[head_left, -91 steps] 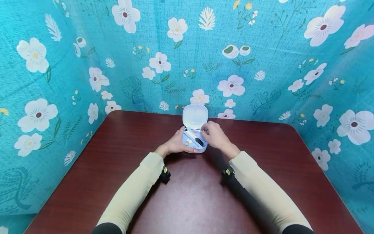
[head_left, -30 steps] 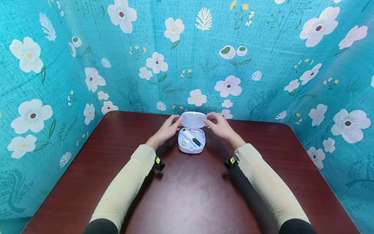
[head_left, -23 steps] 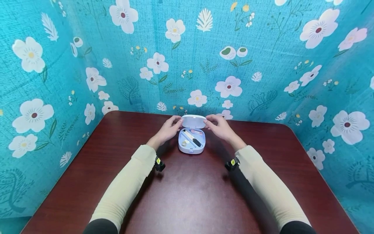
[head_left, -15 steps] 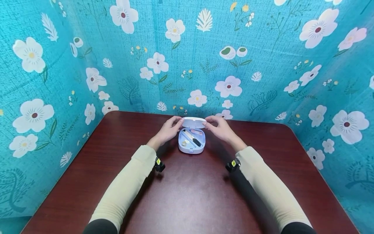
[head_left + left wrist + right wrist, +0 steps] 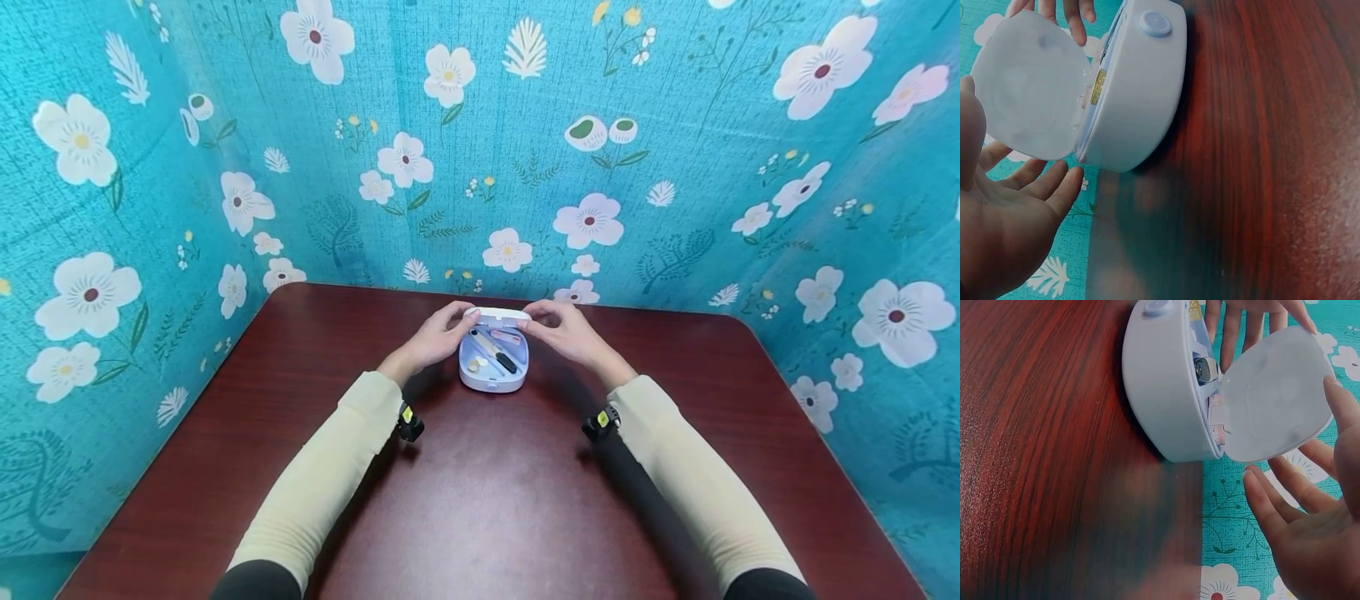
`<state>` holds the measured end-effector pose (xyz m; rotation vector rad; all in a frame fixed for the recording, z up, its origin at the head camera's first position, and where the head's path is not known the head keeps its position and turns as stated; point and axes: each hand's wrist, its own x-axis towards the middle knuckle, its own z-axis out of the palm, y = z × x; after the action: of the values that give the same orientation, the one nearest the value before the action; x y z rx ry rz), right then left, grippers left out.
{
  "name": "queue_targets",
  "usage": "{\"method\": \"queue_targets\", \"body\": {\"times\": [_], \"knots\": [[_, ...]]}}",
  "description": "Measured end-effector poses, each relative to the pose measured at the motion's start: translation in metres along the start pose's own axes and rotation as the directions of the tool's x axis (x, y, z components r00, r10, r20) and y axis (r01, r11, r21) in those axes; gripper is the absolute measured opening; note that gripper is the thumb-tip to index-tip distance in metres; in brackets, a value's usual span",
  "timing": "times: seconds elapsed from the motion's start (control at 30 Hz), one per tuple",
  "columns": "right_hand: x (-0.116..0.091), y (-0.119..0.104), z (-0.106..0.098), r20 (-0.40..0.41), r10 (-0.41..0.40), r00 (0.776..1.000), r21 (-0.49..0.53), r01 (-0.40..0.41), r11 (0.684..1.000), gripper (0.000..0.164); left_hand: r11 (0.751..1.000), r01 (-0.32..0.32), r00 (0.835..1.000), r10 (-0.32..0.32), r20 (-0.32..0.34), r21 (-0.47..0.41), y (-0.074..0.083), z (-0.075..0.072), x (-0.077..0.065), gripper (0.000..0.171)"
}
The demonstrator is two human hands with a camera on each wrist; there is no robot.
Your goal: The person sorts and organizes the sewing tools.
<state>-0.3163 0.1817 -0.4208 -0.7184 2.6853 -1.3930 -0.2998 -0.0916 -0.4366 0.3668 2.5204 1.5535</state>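
A small pale blue-white case [image 5: 491, 385] stands on the table with its hinged lid [image 5: 498, 315] tipped partway forward. My left hand [image 5: 433, 336] holds the lid's left edge between thumb and fingers. At the right edge, my right hand [image 5: 566, 335] pinches it likewise. Inside lies a slim white tool with a black end [image 5: 506, 362], set diagonally. Behind it is a pink-marked strip [image 5: 506, 337], and small round pieces [image 5: 476, 365] sit at the front left. In the right wrist view, the lid's smooth inner face [image 5: 1279, 394] shows; the case wall [image 5: 1160, 394] hides most contents.
The dark red wooden table [image 5: 480, 500] spreads around the case. Close behind its back edge hangs a teal flowered curtain [image 5: 450, 167], which also runs along both sides. A round button [image 5: 1155, 24] sits on the case's front wall.
Three seconds ago my left hand held the case and my right hand was inside it with a thin item. Both hands have since moved to the lid, which has swung from upright forward and down.
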Motion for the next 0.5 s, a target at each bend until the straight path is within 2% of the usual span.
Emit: {"method": "queue_targets", "body": {"times": [0.5], "knots": [[-0.0043,0.0072,0.0051,0.088,0.003,0.996,0.094,-0.011,0.996,0.036,0.998,-0.037,0.999,0.039,0.032,-0.053,-0.0075,0.0011,-0.0052,0.048]]}}
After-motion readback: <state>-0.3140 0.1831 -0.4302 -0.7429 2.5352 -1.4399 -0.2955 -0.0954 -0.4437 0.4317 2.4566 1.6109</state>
